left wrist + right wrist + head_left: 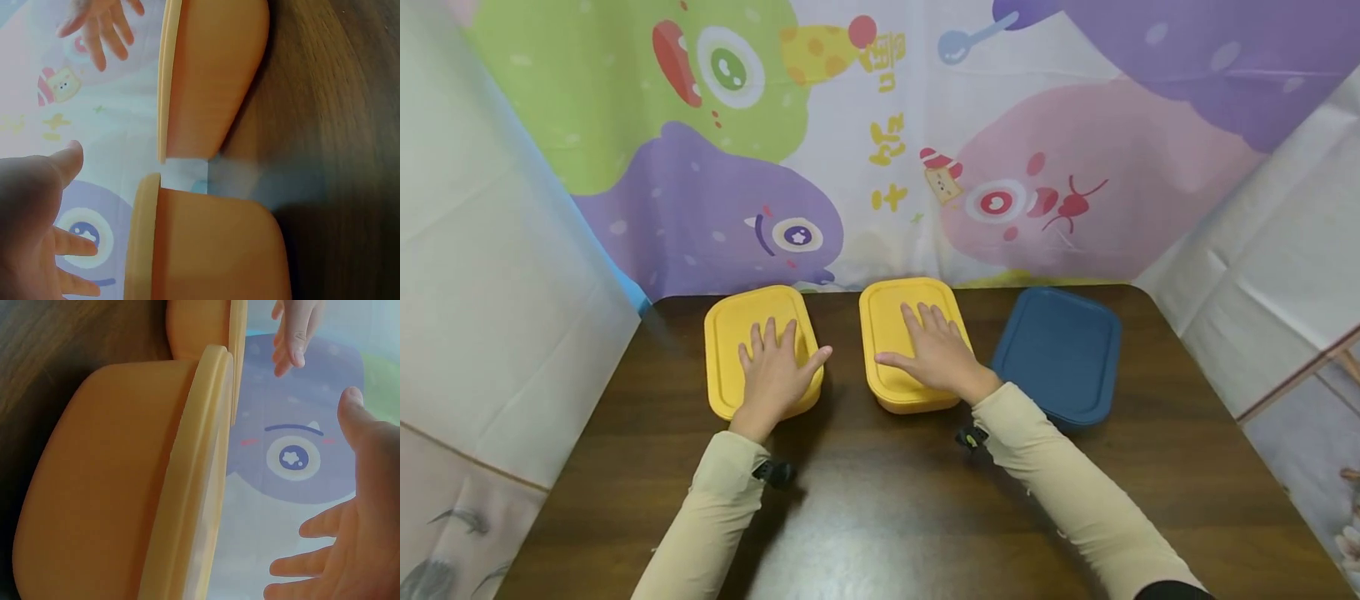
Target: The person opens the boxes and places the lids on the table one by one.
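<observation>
Two yellow lidded boxes stand side by side on the table. Over the left yellow box (726,367) my left hand (772,372) is held with fingers spread, and the left wrist view shows a gap between that hand (31,219) and the lid (142,237). My right hand (936,354) is likewise spread above the middle yellow box (887,312). In the right wrist view the right hand (369,519) is apart from the lid (187,487). Neither hand holds anything. Both lids lie flat on their boxes, hiding the insides.
A dark blue lidded box (1060,354) stands to the right, close to my right wrist. All three boxes are near the back edge of the brown wooden table (865,517). Behind it hangs a cartoon-printed cloth (880,242), with pale cloth at both sides.
</observation>
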Available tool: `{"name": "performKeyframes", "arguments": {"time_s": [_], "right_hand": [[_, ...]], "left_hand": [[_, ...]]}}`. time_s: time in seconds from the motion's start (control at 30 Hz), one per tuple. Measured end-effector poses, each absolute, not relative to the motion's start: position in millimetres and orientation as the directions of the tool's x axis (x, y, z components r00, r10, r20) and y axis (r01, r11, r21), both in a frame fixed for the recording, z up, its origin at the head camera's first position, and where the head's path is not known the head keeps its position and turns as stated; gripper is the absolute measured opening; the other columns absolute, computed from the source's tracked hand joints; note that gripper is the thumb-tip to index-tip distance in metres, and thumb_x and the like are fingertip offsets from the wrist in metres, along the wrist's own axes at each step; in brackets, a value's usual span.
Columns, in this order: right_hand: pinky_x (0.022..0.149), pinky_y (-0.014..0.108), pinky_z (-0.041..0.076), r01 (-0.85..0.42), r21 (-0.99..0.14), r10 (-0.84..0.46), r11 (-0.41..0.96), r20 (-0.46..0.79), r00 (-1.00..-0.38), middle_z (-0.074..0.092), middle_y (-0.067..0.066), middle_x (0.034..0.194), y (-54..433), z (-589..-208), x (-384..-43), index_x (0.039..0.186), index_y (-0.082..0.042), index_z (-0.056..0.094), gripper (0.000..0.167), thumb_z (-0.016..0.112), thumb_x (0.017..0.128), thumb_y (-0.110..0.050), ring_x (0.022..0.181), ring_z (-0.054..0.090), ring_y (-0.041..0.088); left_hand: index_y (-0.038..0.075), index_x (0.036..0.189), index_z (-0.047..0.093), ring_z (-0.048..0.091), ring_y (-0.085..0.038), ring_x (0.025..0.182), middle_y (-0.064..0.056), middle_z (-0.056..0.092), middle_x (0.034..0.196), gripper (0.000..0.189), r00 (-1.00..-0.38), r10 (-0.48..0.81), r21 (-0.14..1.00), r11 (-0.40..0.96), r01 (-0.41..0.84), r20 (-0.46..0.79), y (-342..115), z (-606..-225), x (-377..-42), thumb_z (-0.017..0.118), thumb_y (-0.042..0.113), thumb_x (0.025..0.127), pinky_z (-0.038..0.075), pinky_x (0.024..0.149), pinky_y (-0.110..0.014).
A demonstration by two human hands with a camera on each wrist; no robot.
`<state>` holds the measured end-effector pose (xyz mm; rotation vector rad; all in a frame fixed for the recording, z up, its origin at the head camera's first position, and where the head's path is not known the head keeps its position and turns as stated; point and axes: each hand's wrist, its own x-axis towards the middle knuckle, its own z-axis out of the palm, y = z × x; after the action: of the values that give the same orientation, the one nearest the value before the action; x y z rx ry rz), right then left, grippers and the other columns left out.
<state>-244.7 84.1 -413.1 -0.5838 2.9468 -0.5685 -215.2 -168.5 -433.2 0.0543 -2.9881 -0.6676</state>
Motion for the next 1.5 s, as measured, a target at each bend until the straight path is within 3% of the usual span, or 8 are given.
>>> {"name": "performKeyframes", "arguments": {"time_s": [0.8,1.2,1.5], "right_hand": [[0.119,0.056,0.018,-0.411,-0.418,-0.460,0.810,-0.019,-0.888,0.021,0.019,0.161,49,-411,-251,0.157,-0.011,0.018,0.096,0.046,0.088,-0.072,0.150,0.017,0.037],[0.120,0.053,0.019,-0.432,-0.444,-0.489,0.785,-0.015,-0.872,0.024,0.021,0.159,29,-415,-246,0.156,-0.009,0.020,0.094,0.050,0.089,-0.068,0.149,0.021,0.037],[0.120,0.052,0.019,-0.453,-0.444,-0.515,0.773,-0.024,-0.857,0.024,0.021,0.159,14,-417,-244,0.156,-0.009,0.018,0.096,0.050,0.089,-0.068,0.149,0.021,0.037]], "left_hand": [[0.005,0.151,0.030,0.002,-0.050,0.147,-0.029,0.013,0.158,0.082,-0.992,-0.126,0.462,0.881,-0.103,0.018,-197,-444,-206,0.047,0.061,0.094,0.001,0.113,-0.070],[0.004,0.151,0.029,0.002,-0.051,0.147,-0.030,0.013,0.158,0.082,-0.986,-0.166,0.473,0.868,-0.150,-0.007,-212,-449,-200,0.052,0.058,0.093,0.002,0.113,-0.070],[0.003,0.152,0.025,0.000,-0.051,0.147,-0.031,0.005,0.159,0.083,-0.980,-0.199,0.498,0.848,-0.183,-0.022,-225,-446,-198,0.054,0.054,0.093,0.001,0.113,-0.070]]}}
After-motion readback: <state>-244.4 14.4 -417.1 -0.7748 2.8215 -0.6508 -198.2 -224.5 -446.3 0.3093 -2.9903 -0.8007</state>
